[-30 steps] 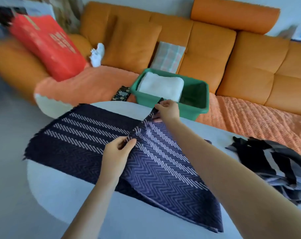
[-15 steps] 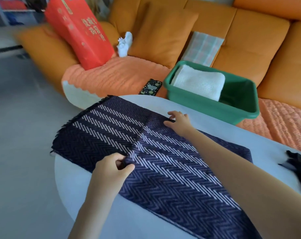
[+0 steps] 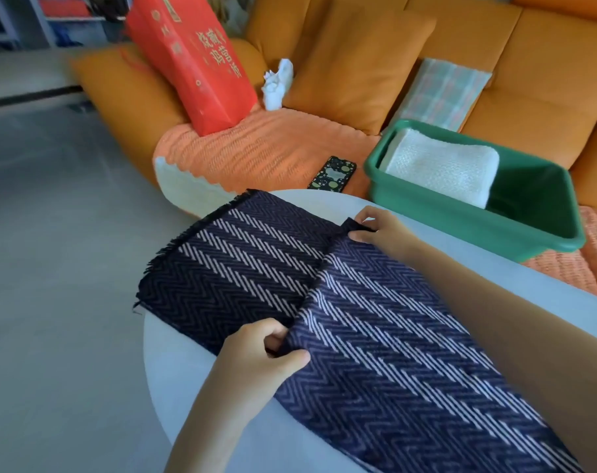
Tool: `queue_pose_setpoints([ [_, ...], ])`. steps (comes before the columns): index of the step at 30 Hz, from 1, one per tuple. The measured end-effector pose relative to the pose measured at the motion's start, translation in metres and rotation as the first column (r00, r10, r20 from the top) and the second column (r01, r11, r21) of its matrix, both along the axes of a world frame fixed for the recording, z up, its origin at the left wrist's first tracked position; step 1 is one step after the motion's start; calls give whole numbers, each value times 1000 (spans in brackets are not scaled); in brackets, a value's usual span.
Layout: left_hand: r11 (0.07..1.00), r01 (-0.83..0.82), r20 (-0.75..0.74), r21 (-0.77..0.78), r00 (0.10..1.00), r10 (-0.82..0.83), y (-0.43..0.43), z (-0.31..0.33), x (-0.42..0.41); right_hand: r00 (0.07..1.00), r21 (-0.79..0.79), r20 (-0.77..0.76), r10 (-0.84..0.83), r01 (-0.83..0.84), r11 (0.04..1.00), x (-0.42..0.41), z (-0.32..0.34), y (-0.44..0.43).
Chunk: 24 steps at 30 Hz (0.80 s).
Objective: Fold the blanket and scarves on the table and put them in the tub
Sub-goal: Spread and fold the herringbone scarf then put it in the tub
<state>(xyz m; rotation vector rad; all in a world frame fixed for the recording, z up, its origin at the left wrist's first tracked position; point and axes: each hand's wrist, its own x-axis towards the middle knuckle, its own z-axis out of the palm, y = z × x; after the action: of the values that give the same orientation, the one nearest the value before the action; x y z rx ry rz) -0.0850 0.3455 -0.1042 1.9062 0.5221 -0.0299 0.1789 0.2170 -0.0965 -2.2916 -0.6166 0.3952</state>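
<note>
Scanning from 9 o'clock: found the fringed end of the navy zigzag scarf (image 3: 242, 264) apparently overhanging the table (image 3: 174, 370) rim, remainder spread toward 4 o'clock. Judged it liable to slide floorward if let go, dragged by that unsupported end. Noted left hand (image 3: 256, 353) at 7 o'clock, thumb and curled fingers closed on a bunched ridge of the upper layer; expected a skewed, creased fold from uneven pulling. Noted right hand (image 3: 382, 230) at 12 o'clock, thumb and fingertips nipping the far corner. Located green tub (image 3: 461, 220) at 1 o'clock, past the rim, white folded blanket (image 3: 440, 165) inside; risked a knock from a wide sweep.
</note>
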Motion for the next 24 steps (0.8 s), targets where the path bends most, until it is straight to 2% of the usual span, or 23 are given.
queue_pose_setpoints([
  [2, 997, -19, 84, -74, 996, 25, 2, 9, 2, 998, 0, -28, 63, -63, 998, -2, 13, 4],
  [4, 983, -83, 208, -165, 971, 117, 8, 20, 8, 993, 14, -32, 114, -114, 993, -3, 28, 16],
  [7, 925, -252, 311, -284, 888, 337, 28, 32, 14, 999, 177, 40, 13, -20, 984, 7, 49, 53],
  [10, 801, -425, 311, -422, 762, 568, 60, 23, 15, 997, 314, 66, -51, 28, 949, 18, 50, 103],
  [11, 773, -481, 303, -413, 728, 615, 70, 17, 14, 997, 302, 62, -45, 24, 953, 22, 42, 119],
  [13, 740, -581, 279, -338, 689, 669, 86, 3, 13, 994, 137, 111, -8, -8, 991, 22, 19, 144],
  [15, 726, -624, 250, -290, 683, 686, 97, -9, 11, 987, -74, 150, 50, -40, 996, 19, -2, 156],
  [16, 735, -617, 224, -282, 702, 676, 102, -13, 9, 988, -121, 140, 71, -54, 991, 17, -6, 157],
  [18, 773, -576, 142, -267, 770, 622, 109, -18, 5, 991, -148, 99, 90, -75, 986, 19, -8, 156],
  [20, 791, -548, 113, -271, 798, 591, 113, -20, 3, 988, -172, 82, 128, -113, 979, 20, -1, 152],
  [22, 795, -565, 171, -220, 780, 602, 115, -21, 5, 984, -154, 110, 139, -121, 981, 20, 4, 150],
  [24, 774, -612, 265, -160, 729, 631, 116, -19, 8, 984, -68, 162, 79, -68, 995, 22, 2, 152],
])
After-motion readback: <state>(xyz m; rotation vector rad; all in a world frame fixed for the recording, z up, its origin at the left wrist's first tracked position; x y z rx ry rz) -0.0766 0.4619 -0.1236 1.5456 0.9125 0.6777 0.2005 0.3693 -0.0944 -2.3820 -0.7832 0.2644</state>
